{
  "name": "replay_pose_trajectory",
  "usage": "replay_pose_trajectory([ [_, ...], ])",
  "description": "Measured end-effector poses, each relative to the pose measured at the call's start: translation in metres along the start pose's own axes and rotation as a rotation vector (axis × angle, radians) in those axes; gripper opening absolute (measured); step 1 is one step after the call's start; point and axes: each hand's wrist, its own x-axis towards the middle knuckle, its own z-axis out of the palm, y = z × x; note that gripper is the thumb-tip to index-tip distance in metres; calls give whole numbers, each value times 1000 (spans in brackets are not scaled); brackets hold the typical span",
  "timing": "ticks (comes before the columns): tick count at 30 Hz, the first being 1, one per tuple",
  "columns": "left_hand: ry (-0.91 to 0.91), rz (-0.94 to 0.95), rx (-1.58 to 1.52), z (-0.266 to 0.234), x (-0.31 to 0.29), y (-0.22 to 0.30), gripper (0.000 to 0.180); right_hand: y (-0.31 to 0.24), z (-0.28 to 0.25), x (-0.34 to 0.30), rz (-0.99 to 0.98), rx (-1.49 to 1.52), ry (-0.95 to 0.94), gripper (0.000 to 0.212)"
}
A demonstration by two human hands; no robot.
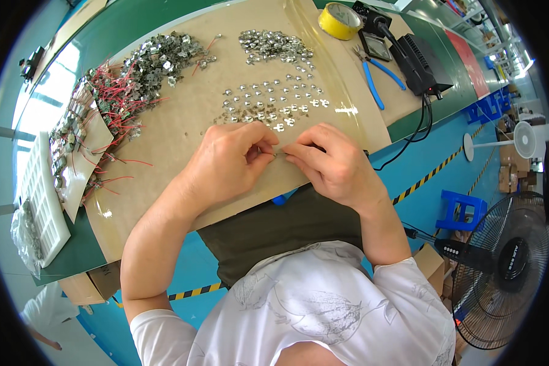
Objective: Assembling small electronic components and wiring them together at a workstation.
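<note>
Centrally, a tiny metal part [276, 154] is apparently pinched in the left hand [224, 158], while whether anything is gripped by the closed right hand [338, 165] cannot be told; below rows of silvery clips [272, 100], fine fitting seems under way, and steady alignment is probably called for.

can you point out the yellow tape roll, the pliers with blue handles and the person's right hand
Yellow tape roll [335, 26]: head view, on its outer side.
Blue-handled pliers [370, 84]: head view, on one blue handle.
Right hand [337, 163]: head view, on the back of the hand.
</note>
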Motion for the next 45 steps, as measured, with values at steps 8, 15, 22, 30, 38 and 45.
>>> replay_pose_trajectory([
  [8, -3, 9, 11, 0, 0, -1, 17, 0, 0, 0, 0, -7, -11, 23],
  [15, -11, -3, 3, -1, 0, -1, 17, -2, 1, -1, -8, -61, -31, 23],
  [22, -13, 17, 15, 0, 1, -3, 18, -6, -1, 5, 23, -97, -129, 22],
  [30, -17, 9, 6, 0, 0, -4, 18, -4, -11, 2, 69, -104, -144, 19],
  [38, -27, 2, 7, 1, 2, -3, 17, -9, -5, 4, 133, -19, -111, 18],
  [45, -25, 17, 18, 1, 1, -5, 15, -6, 5, 8, 109, -8, -86, 13],
])
